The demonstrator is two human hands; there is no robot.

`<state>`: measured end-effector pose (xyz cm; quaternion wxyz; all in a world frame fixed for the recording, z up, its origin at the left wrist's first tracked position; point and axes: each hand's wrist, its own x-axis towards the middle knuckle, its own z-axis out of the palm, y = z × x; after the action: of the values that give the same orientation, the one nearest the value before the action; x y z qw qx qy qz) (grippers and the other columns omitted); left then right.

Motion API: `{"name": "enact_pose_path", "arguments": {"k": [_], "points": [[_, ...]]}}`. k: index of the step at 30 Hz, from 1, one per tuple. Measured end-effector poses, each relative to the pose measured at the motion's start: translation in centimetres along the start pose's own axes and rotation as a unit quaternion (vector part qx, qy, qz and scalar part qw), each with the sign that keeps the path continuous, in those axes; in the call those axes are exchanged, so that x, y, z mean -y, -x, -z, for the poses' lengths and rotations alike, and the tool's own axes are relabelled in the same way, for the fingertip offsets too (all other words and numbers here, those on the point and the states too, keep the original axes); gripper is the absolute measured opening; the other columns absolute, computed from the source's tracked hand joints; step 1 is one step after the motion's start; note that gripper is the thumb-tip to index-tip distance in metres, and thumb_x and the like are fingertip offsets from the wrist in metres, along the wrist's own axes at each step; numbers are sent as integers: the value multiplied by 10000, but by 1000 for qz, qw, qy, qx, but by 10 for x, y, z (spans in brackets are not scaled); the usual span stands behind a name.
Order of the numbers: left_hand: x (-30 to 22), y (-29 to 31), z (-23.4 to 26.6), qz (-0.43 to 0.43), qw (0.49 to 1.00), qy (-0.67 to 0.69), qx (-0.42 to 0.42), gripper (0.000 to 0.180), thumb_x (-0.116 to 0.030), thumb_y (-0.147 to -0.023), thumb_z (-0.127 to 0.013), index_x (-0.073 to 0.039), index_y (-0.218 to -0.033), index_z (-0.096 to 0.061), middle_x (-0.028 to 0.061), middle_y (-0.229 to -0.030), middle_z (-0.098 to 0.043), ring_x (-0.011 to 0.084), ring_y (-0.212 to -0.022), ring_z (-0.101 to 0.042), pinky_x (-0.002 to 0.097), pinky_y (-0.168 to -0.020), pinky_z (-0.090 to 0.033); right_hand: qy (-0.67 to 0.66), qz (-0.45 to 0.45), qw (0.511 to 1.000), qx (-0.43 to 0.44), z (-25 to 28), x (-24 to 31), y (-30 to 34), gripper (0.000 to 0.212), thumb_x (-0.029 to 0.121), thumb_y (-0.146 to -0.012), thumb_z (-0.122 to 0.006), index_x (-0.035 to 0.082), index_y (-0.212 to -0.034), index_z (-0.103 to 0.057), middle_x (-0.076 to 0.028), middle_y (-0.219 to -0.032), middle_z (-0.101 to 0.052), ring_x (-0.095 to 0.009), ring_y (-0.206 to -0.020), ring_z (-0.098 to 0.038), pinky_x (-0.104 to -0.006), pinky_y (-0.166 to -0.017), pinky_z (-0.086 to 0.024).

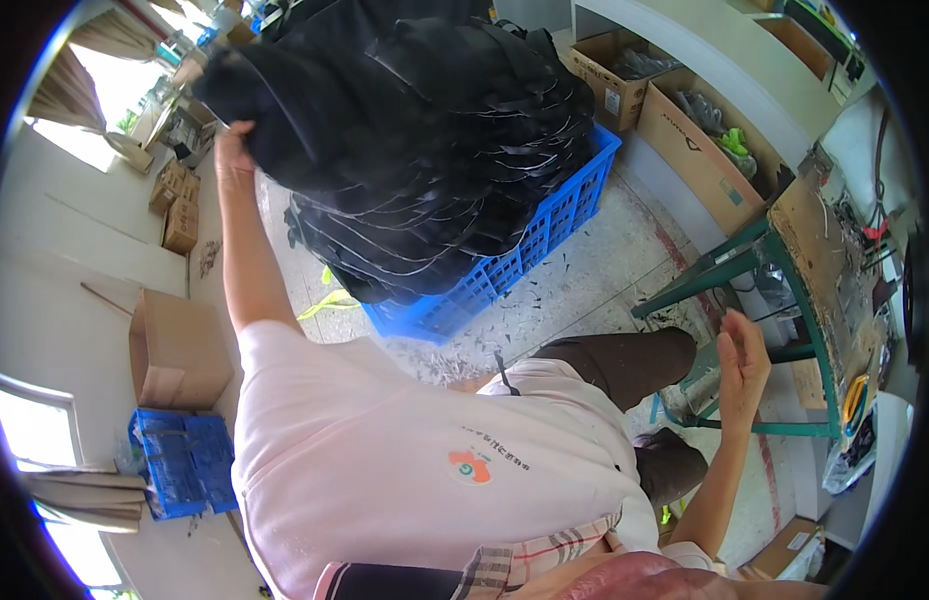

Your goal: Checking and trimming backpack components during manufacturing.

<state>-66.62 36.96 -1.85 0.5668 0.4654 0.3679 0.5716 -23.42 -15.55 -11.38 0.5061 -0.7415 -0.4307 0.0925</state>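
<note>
A big heap of layered black fabric pieces (pixel 434 130) rises above the rim of a blue plastic crate (pixel 544 240) on the floor in front of me. My left arm is stretched out to the heap's left side. There my left hand (pixel 234 155) grips the edge of a black fabric piece (pixel 269 110), which is lifted and slightly blurred; most of the fingers are hidden behind it. Off to the right, my right hand (pixel 741 368) is raised beside a green-legged workbench, its fingers loosely bent and nothing in them.
The worn wooden workbench (pixel 809 240) stands on my right. Behind it are open cardboard boxes (pixel 699 150) with bagged items. Dark scraps litter the tiled floor (pixel 574 290). Along the left wall are an open carton (pixel 184 350) and blue folded crates (pixel 184 460).
</note>
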Motion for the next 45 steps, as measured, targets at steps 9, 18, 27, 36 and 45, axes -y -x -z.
{"name": "enact_pose_path", "arguments": {"k": [9,18,27,36,45], "points": [[63,-26,32,185,980,-75,3,412,89,-702,-450,37,-1109,-417,164,-1084,-509,281,-992,-507,399,-884,-394,62,-304,948,-65,53,-100,98,263,129,-797,-517,-27,-1009,-510,-47,-789,-541,-92,-678,-494,-209,-514,-393],[37,-29,36,199,907,-285,-237,165,-73,-672,-568,-41,-831,-541,74,-758,-576,204,-696,-561,333,-603,-456,111,-329,935,-67,51,-132,137,283,121,-787,-528,-23,-1029,-507,-80,-764,-554,-139,-691,-525,-240,-557,-419],[83,251,-302,-439,705,-328,450,170,-7,-762,-444,54,-831,-586,119,-817,-595,198,-722,-564,295,-668,-458,131,-359,798,-465,40,-105,235,161,76,-791,-530,-10,-920,-572,-75,-753,-596,-96,-662,-550,-217,-601,-446],[106,595,-430,120,170,180,961,85,-69,-604,-565,11,-630,-553,117,-658,-574,233,-519,-529,315,-457,-394,47,-555,476,-681,35,-40,502,166,75,-754,-548,13,-902,-591,-40,-730,-590,-69,-585,-539,-187,-490,-432],[166,701,-457,31,28,183,982,165,-93,-596,-608,21,-708,-569,120,-672,-567,228,-569,-539,318,-496,-413,68,-781,542,-302,-35,-166,610,175,124,-657,-512,23,-768,-601,-184,-793,-587,-301,-739,-585,-363,-660,-468]]}}
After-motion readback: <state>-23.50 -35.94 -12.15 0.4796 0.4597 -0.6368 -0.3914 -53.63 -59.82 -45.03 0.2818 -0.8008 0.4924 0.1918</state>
